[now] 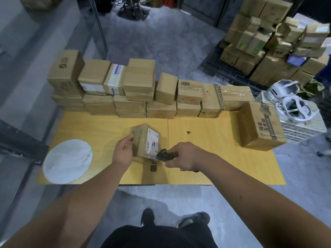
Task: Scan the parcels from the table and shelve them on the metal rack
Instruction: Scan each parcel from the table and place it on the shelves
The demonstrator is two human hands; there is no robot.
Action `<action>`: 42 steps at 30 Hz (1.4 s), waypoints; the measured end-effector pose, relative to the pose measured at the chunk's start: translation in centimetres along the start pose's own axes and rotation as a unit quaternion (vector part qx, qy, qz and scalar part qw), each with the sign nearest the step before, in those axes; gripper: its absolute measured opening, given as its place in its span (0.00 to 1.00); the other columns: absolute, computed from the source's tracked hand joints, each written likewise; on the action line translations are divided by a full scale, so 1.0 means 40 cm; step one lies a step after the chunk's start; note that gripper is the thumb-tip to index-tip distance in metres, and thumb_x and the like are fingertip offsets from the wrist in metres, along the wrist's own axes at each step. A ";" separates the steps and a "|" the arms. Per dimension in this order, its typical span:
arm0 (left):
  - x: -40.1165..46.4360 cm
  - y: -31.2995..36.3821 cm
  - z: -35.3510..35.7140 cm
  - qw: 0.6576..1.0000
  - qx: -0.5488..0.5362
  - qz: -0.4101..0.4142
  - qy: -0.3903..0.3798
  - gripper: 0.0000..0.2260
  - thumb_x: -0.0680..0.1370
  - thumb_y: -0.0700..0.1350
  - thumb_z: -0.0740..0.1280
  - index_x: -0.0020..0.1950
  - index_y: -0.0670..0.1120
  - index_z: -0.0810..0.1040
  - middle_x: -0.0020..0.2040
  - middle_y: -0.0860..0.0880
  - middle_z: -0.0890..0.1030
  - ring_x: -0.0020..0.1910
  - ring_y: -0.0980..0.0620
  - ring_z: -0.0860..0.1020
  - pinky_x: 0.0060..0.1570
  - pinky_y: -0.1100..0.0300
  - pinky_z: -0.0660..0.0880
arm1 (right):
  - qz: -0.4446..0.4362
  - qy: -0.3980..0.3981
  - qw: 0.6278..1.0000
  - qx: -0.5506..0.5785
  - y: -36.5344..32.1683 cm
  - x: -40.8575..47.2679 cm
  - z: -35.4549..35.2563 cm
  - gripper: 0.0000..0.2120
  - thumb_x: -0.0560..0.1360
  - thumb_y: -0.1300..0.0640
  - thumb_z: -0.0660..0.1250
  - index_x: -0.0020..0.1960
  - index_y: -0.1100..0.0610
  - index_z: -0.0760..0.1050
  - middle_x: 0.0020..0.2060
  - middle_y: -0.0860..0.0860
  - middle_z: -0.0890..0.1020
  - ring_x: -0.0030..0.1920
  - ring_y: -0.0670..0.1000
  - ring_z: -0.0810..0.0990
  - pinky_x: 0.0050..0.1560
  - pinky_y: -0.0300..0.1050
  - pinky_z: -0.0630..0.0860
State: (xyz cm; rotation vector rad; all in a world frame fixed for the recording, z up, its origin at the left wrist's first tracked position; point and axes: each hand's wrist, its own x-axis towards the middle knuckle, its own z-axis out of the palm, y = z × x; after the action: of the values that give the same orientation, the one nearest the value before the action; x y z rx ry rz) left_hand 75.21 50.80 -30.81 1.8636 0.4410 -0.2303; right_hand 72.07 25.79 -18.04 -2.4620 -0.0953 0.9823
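A small cardboard parcel [143,140] with a white label facing right stands tilted near the middle of the yellow table [215,158]. My left hand [123,151] grips its left side. My right hand [182,156] holds a black handheld scanner [165,155], its head pointed at the label from close by. Along the table's far edge several brown parcels [136,90] are stacked in two layers. The dark metal rack [16,140] shows only as a frame at the left edge.
A larger printed box [261,124] stands at the table's right end. A white round sheet [68,161] lies at the front left. A white crate [302,126] with headsets sits right of the table. More boxes [268,42] pile on a pallet at far right.
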 end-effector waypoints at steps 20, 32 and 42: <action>0.015 -0.010 0.010 0.938 0.286 0.122 -0.155 0.40 0.73 0.58 0.79 0.81 0.62 0.64 0.84 0.58 0.52 0.82 0.51 0.56 0.79 0.52 0.60 | 0.044 -0.023 0.999 0.014 -0.023 0.014 0.006 0.17 0.74 0.42 0.75 0.60 0.46 0.83 0.53 0.52 0.83 0.50 0.59 0.87 0.51 0.61 0.85; -0.022 0.067 0.140 0.921 0.354 0.156 -0.049 0.21 0.78 0.56 0.72 0.70 0.56 0.72 0.77 0.49 0.58 0.69 0.45 0.70 0.57 0.52 0.77 | 0.070 0.003 0.997 -0.011 0.031 -0.058 -0.016 0.18 0.77 0.42 0.75 0.62 0.51 0.83 0.49 0.51 0.81 0.47 0.57 0.83 0.48 0.55 0.84; -0.014 0.074 0.163 0.943 0.301 0.081 -0.121 0.35 0.74 0.62 0.76 0.75 0.52 0.65 0.61 0.47 0.76 0.54 0.45 0.77 0.46 0.54 0.75 | 0.100 0.023 0.994 0.028 0.077 -0.075 -0.025 0.18 0.74 0.40 0.76 0.58 0.49 0.85 0.47 0.50 0.85 0.45 0.51 0.82 0.41 0.45 0.76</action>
State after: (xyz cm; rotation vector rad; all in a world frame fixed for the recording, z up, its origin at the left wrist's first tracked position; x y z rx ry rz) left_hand 76.29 43.70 -30.19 2.4149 0.0365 -0.5203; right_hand 70.19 21.97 -16.95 -2.4769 0.1947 0.9951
